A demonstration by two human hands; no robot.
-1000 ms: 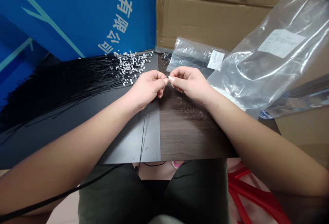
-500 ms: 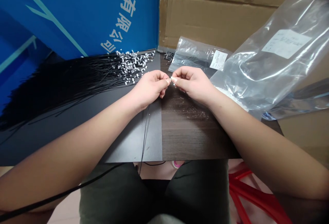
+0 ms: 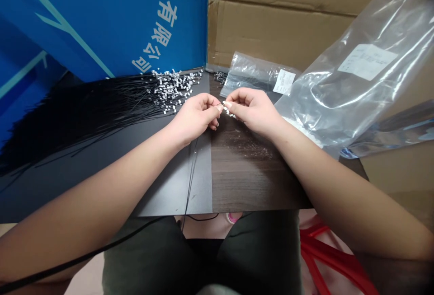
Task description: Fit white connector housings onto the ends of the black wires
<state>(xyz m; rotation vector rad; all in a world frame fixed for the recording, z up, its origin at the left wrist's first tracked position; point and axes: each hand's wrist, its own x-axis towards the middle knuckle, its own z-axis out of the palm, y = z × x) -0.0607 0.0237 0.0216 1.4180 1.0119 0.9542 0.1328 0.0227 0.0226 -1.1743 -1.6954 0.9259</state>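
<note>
Above the seam of the table, my left hand (image 3: 200,113) pinches a thin black wire (image 3: 192,168) between thumb and forefinger; its length hangs down past the table's front edge. Facing it, my right hand (image 3: 252,107) is closed in a pinch on a tiny white connector (image 3: 224,103). The fingertips of both hands almost meet there, and they partly hide the joint of wire and connector. Several more small white pieces (image 3: 228,112) show just beneath the right fingertips. Left of my hands lies a large bundle of black wires (image 3: 84,110) with white connectors (image 3: 172,88) on their ends.
A small transparent bag (image 3: 251,76) with a label lies behind my right hand. A larger transparent bag (image 3: 352,100) stands at the right. Behind are a blue panel (image 3: 111,19) and a cardboard box (image 3: 271,33). Tiny scraps (image 3: 257,150) dot the brown table (image 3: 257,186).
Both hands keep their pinch at nearly the same place. More of the white pieces under the right fingertips now shows. The whole view has shifted slightly.
</note>
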